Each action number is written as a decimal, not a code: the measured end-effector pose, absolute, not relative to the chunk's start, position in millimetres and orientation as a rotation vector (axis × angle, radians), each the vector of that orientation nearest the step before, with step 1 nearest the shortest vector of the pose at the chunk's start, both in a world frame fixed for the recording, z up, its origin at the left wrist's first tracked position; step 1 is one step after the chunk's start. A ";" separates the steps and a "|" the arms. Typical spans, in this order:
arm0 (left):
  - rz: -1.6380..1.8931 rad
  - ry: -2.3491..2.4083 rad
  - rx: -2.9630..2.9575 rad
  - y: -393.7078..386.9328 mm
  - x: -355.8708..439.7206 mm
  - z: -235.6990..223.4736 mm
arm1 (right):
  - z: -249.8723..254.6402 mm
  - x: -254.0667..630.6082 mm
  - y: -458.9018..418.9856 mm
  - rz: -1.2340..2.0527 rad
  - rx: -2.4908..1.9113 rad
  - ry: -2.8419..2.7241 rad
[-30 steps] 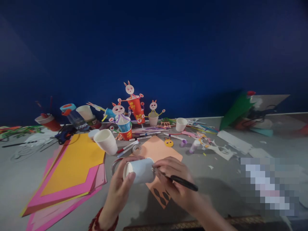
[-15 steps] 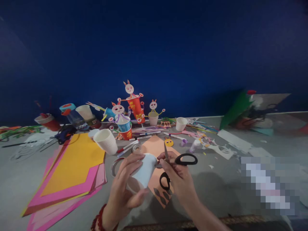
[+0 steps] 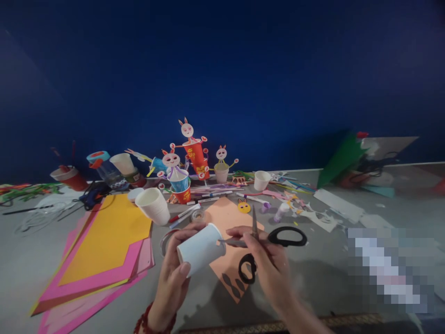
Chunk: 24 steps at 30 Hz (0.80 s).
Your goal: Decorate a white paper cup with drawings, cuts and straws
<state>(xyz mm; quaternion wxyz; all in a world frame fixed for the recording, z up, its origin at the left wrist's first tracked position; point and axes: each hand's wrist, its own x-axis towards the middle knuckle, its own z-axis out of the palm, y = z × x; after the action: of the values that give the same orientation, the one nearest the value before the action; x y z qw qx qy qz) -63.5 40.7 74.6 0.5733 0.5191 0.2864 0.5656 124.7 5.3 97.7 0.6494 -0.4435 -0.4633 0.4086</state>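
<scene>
A pale blue paper cup (image 3: 201,249) lies tilted in my left hand (image 3: 172,273), thumb along its near side and fingers behind it. My right hand (image 3: 266,262) grips a pair of scissors (image 3: 287,236) by the blades' middle, with the black handles spread apart. One blade tip touches the cup's side near its right end, at a small hole or mark. The other blade points upward. Beneath both hands lies an orange paper sheet (image 3: 222,211) with dark oval shapes at its near corner. A tape roll (image 3: 166,243) is partly hidden behind my left hand.
Stacked yellow and pink paper (image 3: 104,232) lies at left beside a white cup (image 3: 153,204). Bunny-faced cup figures (image 3: 179,181) stand at the back. A yellow bunny face (image 3: 244,206), markers (image 3: 184,212), a glue bottle (image 3: 282,211) and paper scraps (image 3: 320,217) lie around the orange sheet.
The cup has turned in my left hand, so more of its blue side shows. My right hand and the scissors have shifted right, the blade tip now at the cup's side.
</scene>
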 end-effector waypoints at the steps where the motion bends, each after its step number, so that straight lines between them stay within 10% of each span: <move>1: 1.331 0.672 1.223 40.6 -63.4 74.9 | 97.5 125.9 6.4 0.898 -0.999 -1.033; 24: 1.022 0.831 1.836 45.3 -78.2 68.0 | 82.3 147.9 4.3 0.614 -0.961 -1.518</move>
<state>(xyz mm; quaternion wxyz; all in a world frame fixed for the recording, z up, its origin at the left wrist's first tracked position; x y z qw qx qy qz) -78.2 45.3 68.0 0.4268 0.7349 0.3324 0.4090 147.9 4.3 82.3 0.5821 -0.4116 -0.6500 0.2631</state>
